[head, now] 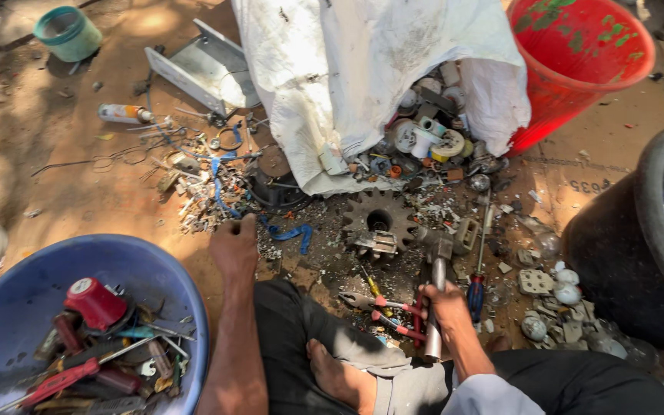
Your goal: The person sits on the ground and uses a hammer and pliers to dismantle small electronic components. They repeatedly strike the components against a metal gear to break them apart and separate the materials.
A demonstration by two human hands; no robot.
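Note:
My right hand [449, 306] grips the metal handle of a hammer [436, 261], whose head rests on the ground beside a small grey metal part [376, 243]. That part lies on a large rusty toothed gear [378, 217]. My left hand [234, 244] reaches forward with fingers curled down onto the dirt at the edge of a scatter of small scrap pieces [207, 192]. Whether it holds a piece is hidden. Red-handled pliers [384, 307] lie just left of my right hand.
A white sack [347, 69] spills switches and fittings. A blue basin [17, 307] of tools sits at lower left, a red bucket [578, 69] at upper right, a black tub [632, 246] at right. My bare foot [340, 376] and dark trousers fill the bottom.

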